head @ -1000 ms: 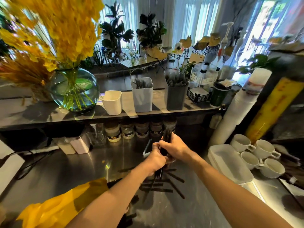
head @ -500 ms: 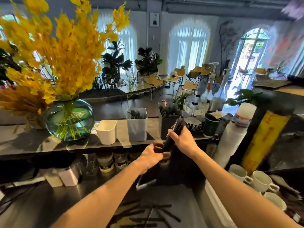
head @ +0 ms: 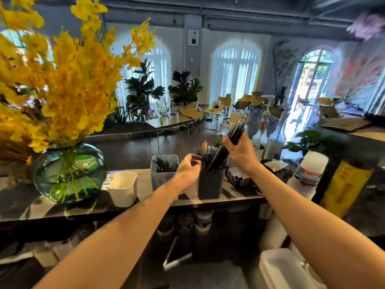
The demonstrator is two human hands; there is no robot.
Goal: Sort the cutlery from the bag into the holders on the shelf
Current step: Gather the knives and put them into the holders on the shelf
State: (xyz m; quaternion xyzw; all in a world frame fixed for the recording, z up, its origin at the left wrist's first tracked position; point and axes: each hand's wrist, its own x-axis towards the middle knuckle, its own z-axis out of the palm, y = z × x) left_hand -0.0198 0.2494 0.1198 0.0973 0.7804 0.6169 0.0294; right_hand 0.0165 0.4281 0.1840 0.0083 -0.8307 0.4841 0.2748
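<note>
Three holders stand in a row on the dark shelf (head: 145,197): a white one (head: 123,188) on the left, a light grey one (head: 163,174) with black cutlery in the middle, and a dark grey one (head: 210,184) on the right. My right hand (head: 239,151) grips a bundle of black cutlery (head: 227,144), tilted, with its lower ends inside the dark grey holder. My left hand (head: 188,167) hovers at that holder's left rim with loosely curled fingers and holds nothing.
A green glass vase (head: 69,172) with yellow flowers stands at the shelf's left. Right of the holders are a black basket (head: 237,178), pump bottles (head: 265,126) and a stack of paper cups (head: 310,170). A white tray (head: 285,268) lies on the counter below.
Both hands rose from the lower counter to the shelf. My left hand let go of the bundle, and my right hand carried it into the dark grey holder.
</note>
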